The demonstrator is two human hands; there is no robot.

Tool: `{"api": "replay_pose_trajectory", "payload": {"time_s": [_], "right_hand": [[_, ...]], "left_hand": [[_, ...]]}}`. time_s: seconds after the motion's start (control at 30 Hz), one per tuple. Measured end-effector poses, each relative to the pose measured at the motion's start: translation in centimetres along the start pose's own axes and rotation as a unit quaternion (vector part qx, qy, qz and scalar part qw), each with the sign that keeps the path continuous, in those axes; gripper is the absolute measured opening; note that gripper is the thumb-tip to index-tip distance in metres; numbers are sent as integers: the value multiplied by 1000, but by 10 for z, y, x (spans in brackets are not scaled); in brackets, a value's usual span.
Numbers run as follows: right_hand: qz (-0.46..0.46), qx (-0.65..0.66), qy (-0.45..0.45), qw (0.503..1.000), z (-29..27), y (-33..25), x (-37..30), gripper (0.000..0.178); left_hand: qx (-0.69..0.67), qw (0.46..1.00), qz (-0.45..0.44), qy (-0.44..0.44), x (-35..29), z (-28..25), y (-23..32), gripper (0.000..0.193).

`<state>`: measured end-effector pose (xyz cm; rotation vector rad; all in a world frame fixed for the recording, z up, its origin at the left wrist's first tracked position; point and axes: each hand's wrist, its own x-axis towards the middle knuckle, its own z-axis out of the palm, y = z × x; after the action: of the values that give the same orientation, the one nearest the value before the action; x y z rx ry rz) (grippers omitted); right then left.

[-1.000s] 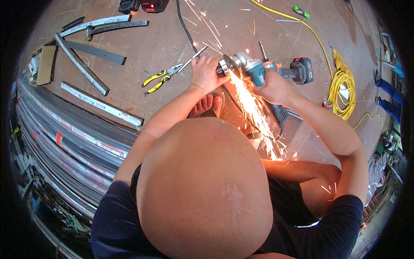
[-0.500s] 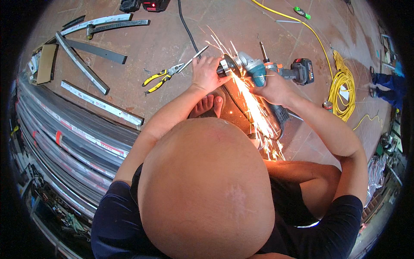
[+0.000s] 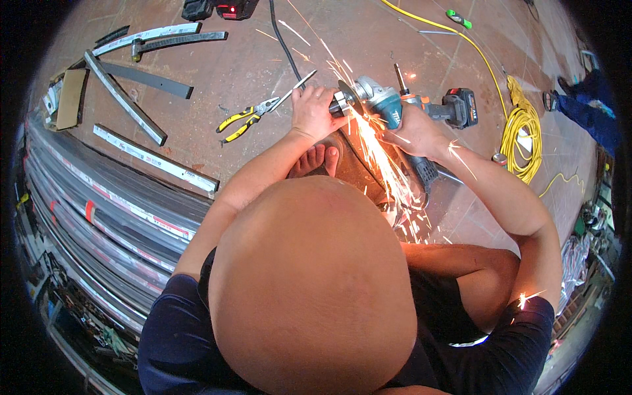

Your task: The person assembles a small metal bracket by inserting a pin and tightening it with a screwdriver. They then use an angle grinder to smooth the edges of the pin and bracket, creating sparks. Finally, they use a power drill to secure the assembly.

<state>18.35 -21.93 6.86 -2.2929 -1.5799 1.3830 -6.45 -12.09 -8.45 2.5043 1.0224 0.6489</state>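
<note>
Compared with half a second ago, both hands hardly shift; what differs is the sparks (image 3: 378,155), which now also flare at the right forearm and on the right sleeve (image 3: 528,322). The stream pours from the disc (image 3: 350,95) toward the person's near side, so the grinding seems to be continuing without a break. At the far right, another person's legs (image 3: 586,118) have moved farther up the scene, beyond the coiled yellow cord (image 3: 522,141), and seem to have no part in the work.

The left hand (image 3: 311,112) is clenched over a short metal piece (image 3: 340,104), which sits between its fingers and the disc, just beyond a bare foot (image 3: 316,160). The right hand (image 3: 415,135) is wrapped around the angle grinder (image 3: 387,108).

Glare swallows the exact contact point, so the depth of any cut cannot be judged. The left hand covers much of the metal piece; whether the foot braces it is unclear. The person's head (image 3: 313,283) blocks the lap and nearest floor, and the rim crops the other person.
</note>
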Motion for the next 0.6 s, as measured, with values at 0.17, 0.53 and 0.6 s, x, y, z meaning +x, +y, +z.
{"api": "replay_pose_trajectory", "payload": {"time_s": [0.17,0.53,0.6], "right_hand": [[8,10,0,1000,2,-3,-2,46],[2,1,7,1000,2,-1,0,64],[-2,-13,8,1000,2,-1,0,64]], "left_hand": [[9,1000,4,22,-1,4,-1,70],[-8,1000,-13,-8,1,-2,3,66],[-5,1000,-5,0,0,-3,3,65]]}}
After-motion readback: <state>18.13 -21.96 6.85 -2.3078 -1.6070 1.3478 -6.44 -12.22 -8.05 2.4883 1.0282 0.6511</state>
